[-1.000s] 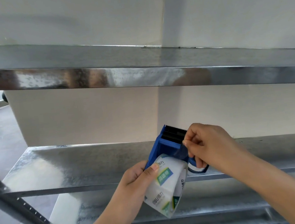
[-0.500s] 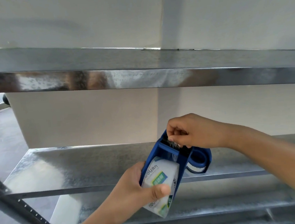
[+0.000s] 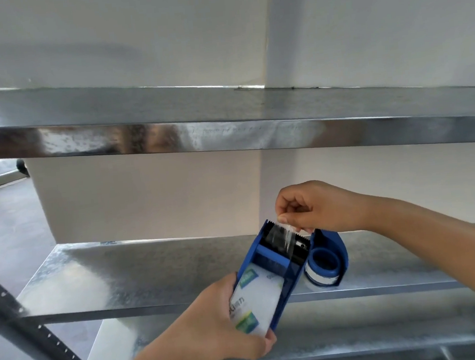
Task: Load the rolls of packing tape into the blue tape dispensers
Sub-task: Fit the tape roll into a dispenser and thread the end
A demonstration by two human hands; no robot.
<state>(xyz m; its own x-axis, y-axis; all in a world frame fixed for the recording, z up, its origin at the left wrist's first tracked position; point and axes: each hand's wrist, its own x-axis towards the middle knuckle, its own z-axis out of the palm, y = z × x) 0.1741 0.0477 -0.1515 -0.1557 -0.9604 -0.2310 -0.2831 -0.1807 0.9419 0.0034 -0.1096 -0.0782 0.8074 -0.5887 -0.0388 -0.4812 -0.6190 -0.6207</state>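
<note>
We see one blue dispenser (image 3: 278,265), roll loaded, above the shelf (image 3: 152,273); left hand (image 3: 229,332) grips it, right hand (image 3: 313,210) pinches clear tape (image 3: 284,236).

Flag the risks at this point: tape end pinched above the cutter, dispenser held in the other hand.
1. The right hand pinches the clear tape end right over the serrated blade; its fingers could graze the teeth.
2. The strip looks twisted and narrow, so it may fold onto itself or stick to the blue dispenser before lying flat.
3. The left hand holds the dispenser in the air above the metal shelf; a hard pull could tilt it.
</note>
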